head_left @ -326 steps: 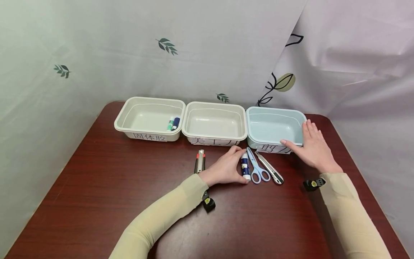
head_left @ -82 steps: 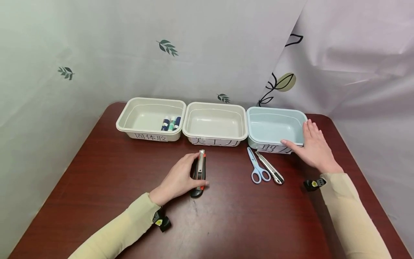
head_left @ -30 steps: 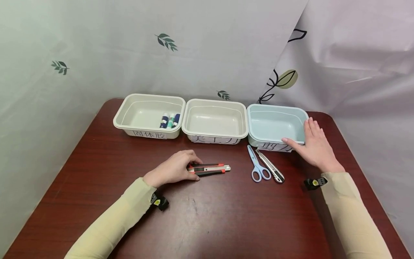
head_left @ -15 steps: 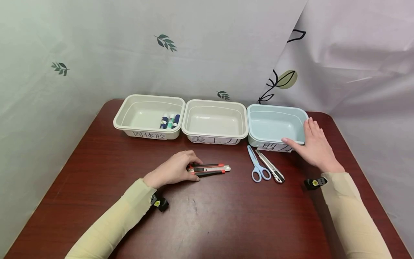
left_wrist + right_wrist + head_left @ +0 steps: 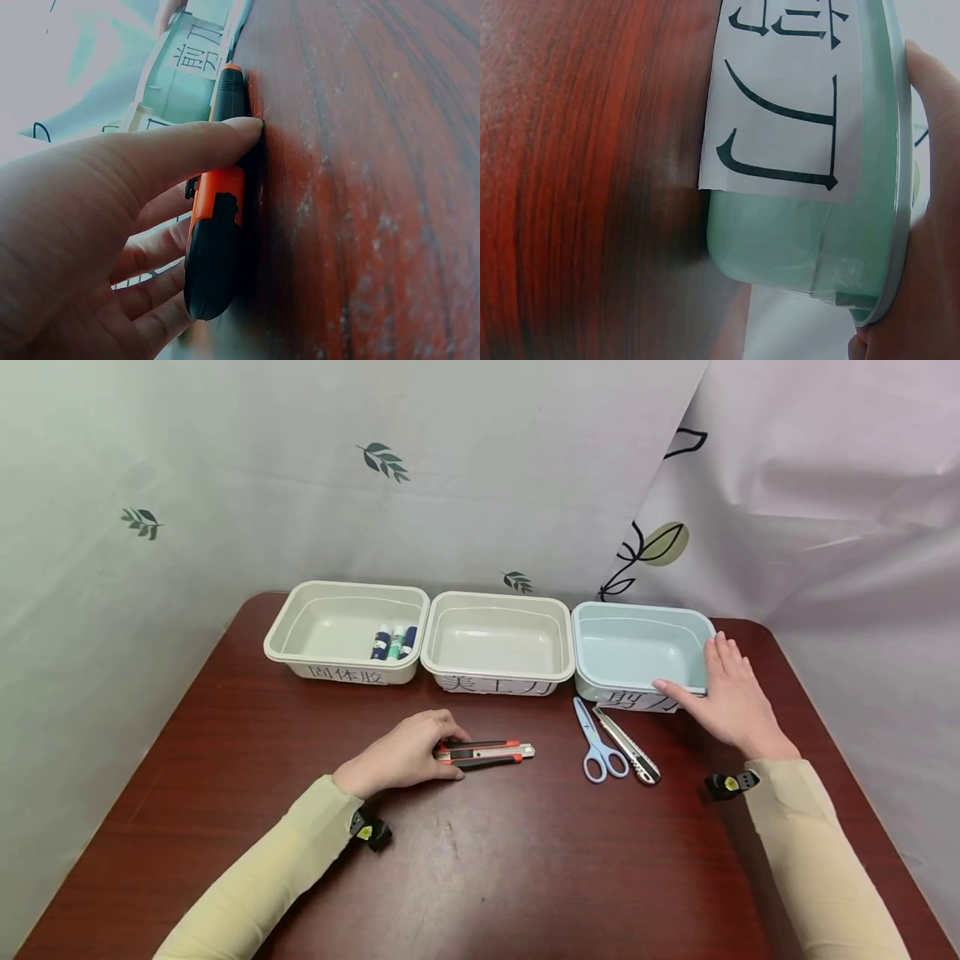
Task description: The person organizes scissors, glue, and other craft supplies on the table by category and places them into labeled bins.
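My left hand (image 5: 401, 753) holds a black and red utility knife (image 5: 491, 750) between thumb and fingers. The knife is level, crosswise at the table's middle, its metal tip to the right and its rear end hidden by the hand. Close up in the left wrist view, the thumb lies along one side of the utility knife (image 5: 214, 255), fingers behind it. My right hand (image 5: 735, 700) rests with straight fingers on the right corner of a light blue bin (image 5: 637, 687). In the right wrist view, that labelled bin (image 5: 795, 240) is beside the hand.
Light blue scissors (image 5: 596, 747) and a silver utility knife (image 5: 627, 747) lie before the blue bin. A beige bin (image 5: 498, 675) stands in the middle; another beige bin (image 5: 300, 643) at left contains glue sticks (image 5: 395, 643). All bins carry labels. A patterned curtain hangs behind.
Since the earliest frame, a blue glue stick has gone from the table into the left bin. The left hand has turned the black and red knife crosswise. Over the last second, both hands stay still.
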Action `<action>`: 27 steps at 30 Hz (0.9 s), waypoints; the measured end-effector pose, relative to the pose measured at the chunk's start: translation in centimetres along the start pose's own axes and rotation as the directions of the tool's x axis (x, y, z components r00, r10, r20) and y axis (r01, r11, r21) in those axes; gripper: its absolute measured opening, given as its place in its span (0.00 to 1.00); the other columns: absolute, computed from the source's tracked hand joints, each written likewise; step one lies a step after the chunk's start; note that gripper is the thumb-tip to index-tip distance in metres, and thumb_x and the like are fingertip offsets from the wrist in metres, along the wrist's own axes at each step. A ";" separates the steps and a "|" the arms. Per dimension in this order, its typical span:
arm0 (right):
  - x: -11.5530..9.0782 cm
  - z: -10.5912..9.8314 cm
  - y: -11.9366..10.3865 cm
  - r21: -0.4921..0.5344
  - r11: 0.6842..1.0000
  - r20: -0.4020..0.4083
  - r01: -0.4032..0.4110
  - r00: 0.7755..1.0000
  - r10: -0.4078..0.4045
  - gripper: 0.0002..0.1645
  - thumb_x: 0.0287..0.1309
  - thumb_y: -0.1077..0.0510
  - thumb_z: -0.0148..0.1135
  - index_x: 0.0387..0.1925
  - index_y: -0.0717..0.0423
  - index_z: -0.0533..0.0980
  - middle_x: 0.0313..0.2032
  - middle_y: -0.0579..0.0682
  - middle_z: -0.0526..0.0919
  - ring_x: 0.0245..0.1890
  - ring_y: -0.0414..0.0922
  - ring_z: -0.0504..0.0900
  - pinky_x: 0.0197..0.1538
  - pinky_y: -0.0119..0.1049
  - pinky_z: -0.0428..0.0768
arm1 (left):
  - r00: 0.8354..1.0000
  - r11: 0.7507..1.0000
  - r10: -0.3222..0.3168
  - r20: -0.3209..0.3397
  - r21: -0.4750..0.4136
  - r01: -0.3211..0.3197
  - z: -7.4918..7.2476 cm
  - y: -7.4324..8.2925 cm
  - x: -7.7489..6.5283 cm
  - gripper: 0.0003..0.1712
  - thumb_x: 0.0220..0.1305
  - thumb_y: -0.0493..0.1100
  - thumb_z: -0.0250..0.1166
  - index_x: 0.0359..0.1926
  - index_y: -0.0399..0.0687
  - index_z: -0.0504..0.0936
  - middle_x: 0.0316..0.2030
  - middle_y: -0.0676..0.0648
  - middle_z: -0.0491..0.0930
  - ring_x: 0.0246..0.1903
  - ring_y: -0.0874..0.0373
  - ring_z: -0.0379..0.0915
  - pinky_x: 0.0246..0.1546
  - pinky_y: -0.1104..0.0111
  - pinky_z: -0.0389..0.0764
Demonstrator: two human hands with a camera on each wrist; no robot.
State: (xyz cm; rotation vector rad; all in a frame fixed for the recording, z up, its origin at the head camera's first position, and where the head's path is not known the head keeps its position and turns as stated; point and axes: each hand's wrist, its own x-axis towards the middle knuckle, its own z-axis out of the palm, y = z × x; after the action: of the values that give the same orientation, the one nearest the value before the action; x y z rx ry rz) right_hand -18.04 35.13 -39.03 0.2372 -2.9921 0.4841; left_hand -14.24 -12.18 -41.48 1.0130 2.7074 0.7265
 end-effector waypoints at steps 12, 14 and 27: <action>-0.1 0.1 0.1 0.000 1.000 0.000 0.004 1.000 -0.004 0.67 0.64 0.29 0.58 0.76 0.77 0.41 0.76 0.73 0.36 0.77 0.63 0.33 0.75 0.56 0.33 | 0.997 0.998 0.058 -0.058 0.041 -0.055 0.0 0.1 0.3 0.24 0.54 0.50 0.80 0.51 0.51 0.88 0.41 0.57 0.76 0.46 0.57 0.72 0.51 0.62 0.73; -0.1 0.1 0.1 0.000 1.000 -0.002 0.006 1.000 -0.006 0.67 0.64 0.29 0.58 0.76 0.77 0.41 0.76 0.73 0.36 0.77 0.64 0.33 0.75 0.56 0.33 | 0.995 0.997 0.065 -0.072 0.042 -0.062 -0.2 0.2 0.5 0.24 0.54 0.50 0.80 0.51 0.50 0.88 0.41 0.56 0.76 0.47 0.57 0.72 0.51 0.62 0.73; -0.1 0.0 0.0 -0.003 1.000 0.000 0.008 1.000 -0.008 0.67 0.64 0.29 0.57 0.75 0.77 0.41 0.76 0.74 0.37 0.77 0.64 0.34 0.75 0.57 0.33 | 0.982 0.994 0.113 -0.150 0.028 -0.110 -2.2 1.6 1.7 0.22 0.56 0.48 0.79 0.52 0.51 0.88 0.44 0.54 0.77 0.47 0.57 0.70 0.51 0.62 0.72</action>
State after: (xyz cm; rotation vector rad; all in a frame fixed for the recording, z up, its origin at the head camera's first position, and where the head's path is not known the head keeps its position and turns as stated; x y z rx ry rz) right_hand -17.93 35.13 -39.04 0.2486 -2.9903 0.4785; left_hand -15.28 -10.84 -38.76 1.1674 2.8087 0.8298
